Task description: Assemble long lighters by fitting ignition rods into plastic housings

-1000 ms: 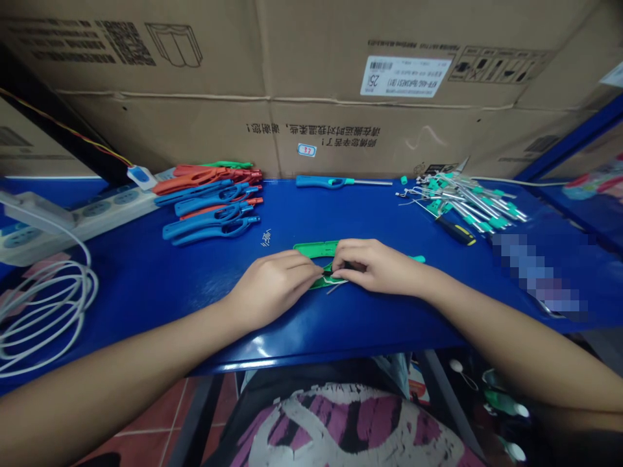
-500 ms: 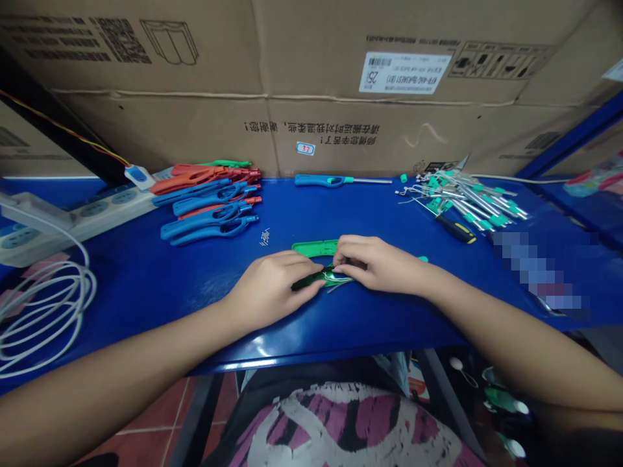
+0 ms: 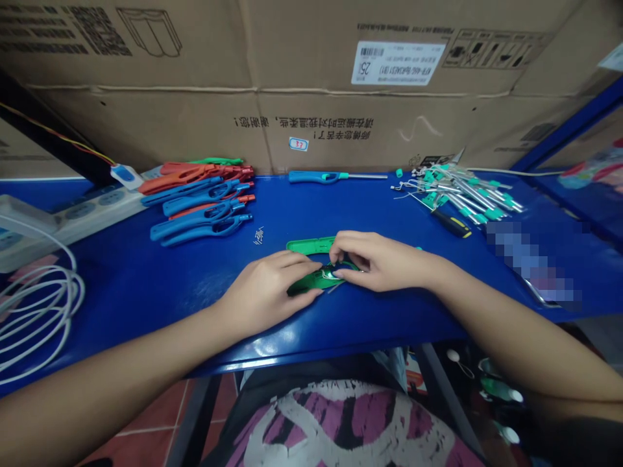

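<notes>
Low over the table, my left hand (image 3: 270, 285) grips a green lighter casing half (image 3: 306, 283) between the thumb below and the fingers above. My right hand (image 3: 379, 261) bends over the same casing, its thumb and fingertips closed in a pinch at a small dark part and a thin white wire (image 3: 331, 275). What exactly sits between those fingertips is hidden. A second green casing half (image 3: 309, 246) lies hollow side up just beyond, its right end covered by my right hand.
Blue and orange lighter casings (image 3: 199, 224) are piled left, beside small screws (image 3: 258, 235). A blue lighter (image 3: 316, 177) lies at the back. Metal lighter tubes (image 3: 462, 191) with green parts and a screwdriver (image 3: 452, 224) lie right. Coiled white cable (image 3: 73, 292) is far left.
The view has shifted slightly. My left thumb sits a little lower, so more of the green casing's inside shows. My right thumb has moved slightly over the wire.
</notes>
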